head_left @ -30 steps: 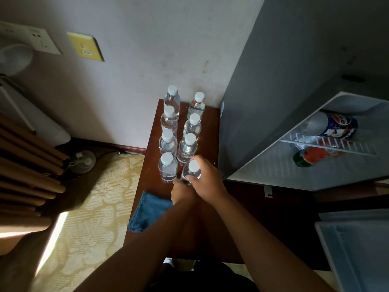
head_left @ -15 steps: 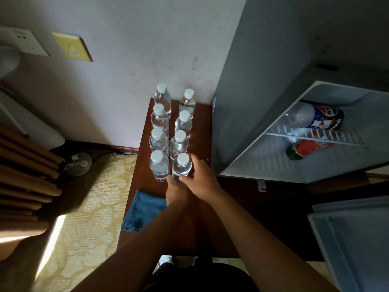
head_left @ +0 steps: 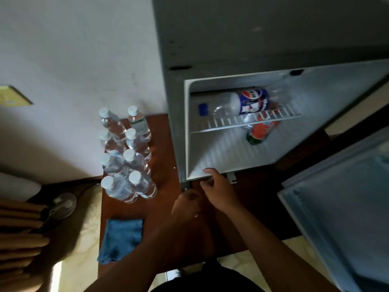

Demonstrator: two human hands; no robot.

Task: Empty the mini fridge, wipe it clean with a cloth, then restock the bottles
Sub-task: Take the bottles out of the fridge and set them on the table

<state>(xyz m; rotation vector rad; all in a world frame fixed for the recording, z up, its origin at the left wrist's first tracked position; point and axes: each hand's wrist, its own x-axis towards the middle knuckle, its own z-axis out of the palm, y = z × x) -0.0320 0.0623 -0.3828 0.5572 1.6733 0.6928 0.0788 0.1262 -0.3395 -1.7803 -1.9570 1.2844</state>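
Both hands empty: right hand (head_left: 219, 191) loosely open at white mini fridge (head_left: 231, 157) sill, left hand (head_left: 186, 204) half-curled beside it. Clear blue-label soda bottle (head_left: 237, 103) lies far-right on wire shelf, axis left-right; right hand nearer.

Right hand (head_left: 219, 191): has let go of the nearest water bottle (head_left: 141, 184) and shifted to the mini fridge (head_left: 210, 157); fingers (head_left: 208, 170) loosely spread at its lower front edge, holding nothing.
Left hand (head_left: 186, 204): withdrawn from the bottles, now just behind the right fingers.
Nearest water bottle: now standing free on the worktop (head_left: 164, 157), well left of the fingers.
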